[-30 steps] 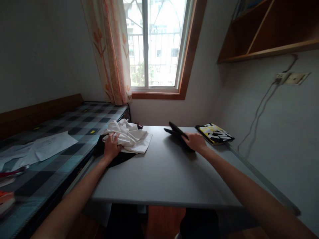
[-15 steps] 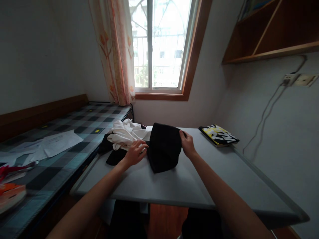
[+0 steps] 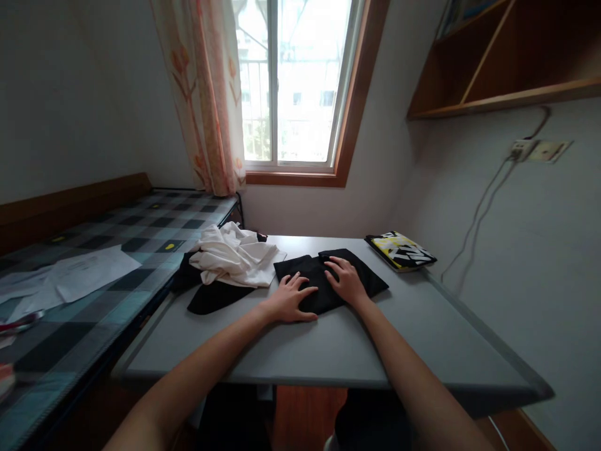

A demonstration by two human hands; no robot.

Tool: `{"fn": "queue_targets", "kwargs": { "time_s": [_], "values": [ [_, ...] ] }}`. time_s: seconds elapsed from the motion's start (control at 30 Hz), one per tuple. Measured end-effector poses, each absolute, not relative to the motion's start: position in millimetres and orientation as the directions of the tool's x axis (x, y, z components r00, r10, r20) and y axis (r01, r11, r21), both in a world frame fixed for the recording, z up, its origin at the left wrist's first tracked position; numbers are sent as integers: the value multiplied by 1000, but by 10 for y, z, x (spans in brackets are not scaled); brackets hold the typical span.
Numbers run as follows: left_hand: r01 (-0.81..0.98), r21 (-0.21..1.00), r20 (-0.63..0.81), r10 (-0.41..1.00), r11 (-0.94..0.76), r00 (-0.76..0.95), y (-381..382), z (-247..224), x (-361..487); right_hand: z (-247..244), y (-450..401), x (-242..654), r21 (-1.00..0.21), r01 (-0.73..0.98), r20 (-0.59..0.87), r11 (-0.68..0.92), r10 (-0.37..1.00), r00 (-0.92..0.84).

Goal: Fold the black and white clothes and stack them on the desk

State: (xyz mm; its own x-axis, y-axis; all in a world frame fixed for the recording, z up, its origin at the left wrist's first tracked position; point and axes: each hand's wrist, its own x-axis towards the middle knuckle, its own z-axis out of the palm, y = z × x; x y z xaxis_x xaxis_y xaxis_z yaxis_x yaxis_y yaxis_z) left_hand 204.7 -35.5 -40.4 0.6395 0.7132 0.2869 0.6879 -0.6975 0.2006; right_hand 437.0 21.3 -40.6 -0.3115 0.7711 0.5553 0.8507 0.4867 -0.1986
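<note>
White cloth [image 3: 232, 254], black cloth [image 3: 312, 282]; grey table [image 3: 305, 354]; blue-grey and black checked bed cover [image 3: 107, 282]; cream curtain [image 3: 206, 100], orange flowers; yellow, black, white patterned book [image 3: 401, 250].

My left hand [image 3: 292, 300] and right hand [image 3: 348, 280]: bare, slender-fingered | my forearms [image 3: 197, 369]: bare, tapering to narrow wrists | my legs [image 3: 235, 416]: in black cloth, folds and seams too shadowed to tell

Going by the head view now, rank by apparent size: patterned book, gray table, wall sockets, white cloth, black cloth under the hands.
1. Gray table
2. White cloth and black cloth: too alike to rank, hands partly cover the black
3. Patterned book
4. Wall sockets
</note>
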Motion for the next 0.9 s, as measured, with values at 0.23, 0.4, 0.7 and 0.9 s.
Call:
{"fn": "queue_targets", "kwargs": {
  "time_s": [0.23, 0.4, 0.7, 0.9],
  "values": [
    [750, 208, 438, 745, -628, 502, -109, -386, 1836, -398, 182, 4325, -59, 965, 387, 257, 897, -215],
    [821, 259, 446, 817, -508, 365, -77, -278, 1689, -260, 75, 4490, -39, 956, 321, 291, 910, -263],
    [840, 493, 631, 757, -227, -166, -68, -174, 1497, -216, -42, 4379, -33, 856, 302, 516, 821, -484],
    [926, 92, 823, 552, -365, 136, -224, -264, 1699, -322, 59, 4296, -361, 863, 319, 354, 916, -242]
  ]
}}
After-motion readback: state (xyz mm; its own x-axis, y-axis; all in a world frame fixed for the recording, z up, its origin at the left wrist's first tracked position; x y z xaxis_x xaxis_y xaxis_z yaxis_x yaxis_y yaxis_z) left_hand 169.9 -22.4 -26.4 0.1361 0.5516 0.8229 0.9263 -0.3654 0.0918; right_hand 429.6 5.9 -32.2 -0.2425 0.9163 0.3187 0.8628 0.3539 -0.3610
